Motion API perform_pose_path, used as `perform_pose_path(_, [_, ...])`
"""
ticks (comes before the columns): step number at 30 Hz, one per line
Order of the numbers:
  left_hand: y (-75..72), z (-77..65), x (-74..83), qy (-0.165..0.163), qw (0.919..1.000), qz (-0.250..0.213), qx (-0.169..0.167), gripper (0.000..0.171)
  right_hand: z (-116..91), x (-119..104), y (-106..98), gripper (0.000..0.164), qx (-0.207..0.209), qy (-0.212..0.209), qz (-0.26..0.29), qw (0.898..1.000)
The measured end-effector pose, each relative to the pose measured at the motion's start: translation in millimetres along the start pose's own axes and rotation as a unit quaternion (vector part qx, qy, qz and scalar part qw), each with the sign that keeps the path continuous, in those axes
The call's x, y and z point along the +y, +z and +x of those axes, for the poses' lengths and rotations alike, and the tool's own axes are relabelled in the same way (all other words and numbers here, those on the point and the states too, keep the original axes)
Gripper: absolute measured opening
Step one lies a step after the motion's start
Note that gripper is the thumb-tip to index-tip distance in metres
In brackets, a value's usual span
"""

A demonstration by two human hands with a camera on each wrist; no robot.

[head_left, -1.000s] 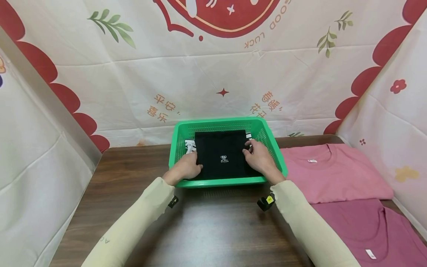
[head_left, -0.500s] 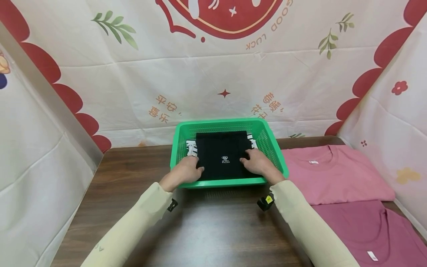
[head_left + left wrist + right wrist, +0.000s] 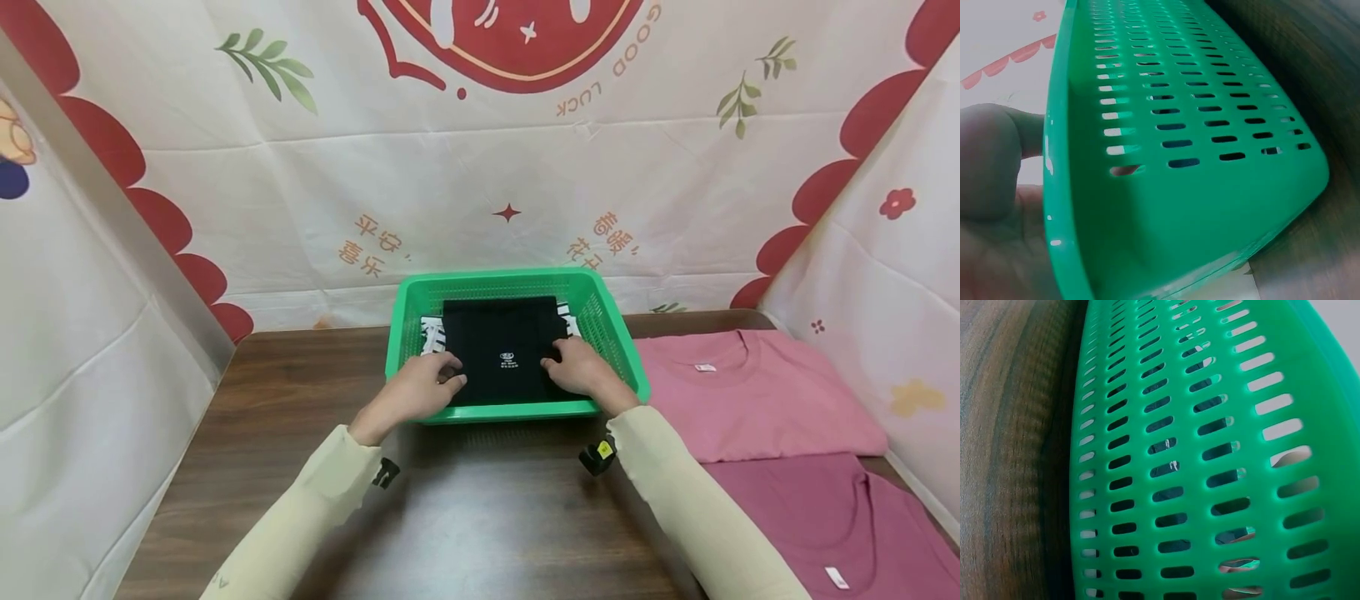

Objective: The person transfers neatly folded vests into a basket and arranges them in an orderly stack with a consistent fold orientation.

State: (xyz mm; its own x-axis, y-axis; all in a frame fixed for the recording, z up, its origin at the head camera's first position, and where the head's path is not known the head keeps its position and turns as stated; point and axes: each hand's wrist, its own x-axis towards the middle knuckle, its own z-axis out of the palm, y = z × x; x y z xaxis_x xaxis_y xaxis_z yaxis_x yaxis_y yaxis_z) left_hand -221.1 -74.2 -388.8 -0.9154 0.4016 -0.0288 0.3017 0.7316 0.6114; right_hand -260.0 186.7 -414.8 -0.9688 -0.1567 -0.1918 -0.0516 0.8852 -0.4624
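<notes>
A folded black garment, perhaps a T-shirt [image 3: 498, 333], lies flat in a green plastic basket [image 3: 510, 411], with a small white print facing up. Black-and-white patterned cloth [image 3: 432, 333] peeks out at its sides. My left hand [image 3: 420, 387] is over the basket's front left corner, thumb and fingers apart and loosely bent, holding nothing. In the left wrist view, part of that hand [image 3: 991, 169] shows beyond the rim. My right hand [image 3: 581, 368] rests on the garment's right side, thumb and forefinger spread. The right wrist view shows mostly the slotted basket wall [image 3: 1197, 462].
Right of the basket lies a pink T-shirt [image 3: 765, 400], with a darker mauve T-shirt [image 3: 795, 517] in front of it. All stand on a brown wooden table [image 3: 480, 517]. A printed white cloth [image 3: 450, 183] hangs behind, with more cloth at both sides.
My left hand has drawn slightly up off the garment's left edge, its thumb and fingers now apart. The right hand moved inward onto the garment, then stayed there.
</notes>
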Motion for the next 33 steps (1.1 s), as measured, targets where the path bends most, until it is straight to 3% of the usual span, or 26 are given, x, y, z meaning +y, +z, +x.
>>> perform_pose_path(9, [1.1, -6.5, 1.5, 0.034, 0.9982, -0.034, 0.037, 0.024, -1, 1, -1, 0.055, 0.011, -0.005, 0.001, 1.000])
perform_pose_path(18, [2.0, -13.0, 6.7, 0.055, 0.9949, -0.070, 0.048, 0.021, -5, 1, -5, 0.047, 0.061, -0.013, 0.018, 0.998])
perform_pose_path(26, [2.6, -17.9, 10.6, 0.083, 0.9907, -0.096, 0.047, 0.020, -8, 0, -8, 0.035, 0.074, -0.015, 0.026, 0.997])
perform_pose_path(33, [2.8, -21.8, 11.7, 0.092, 0.9868, -0.130, 0.029, 0.019, -14, -5, -13, 0.032, 0.096, -0.044, 0.026, 0.994])
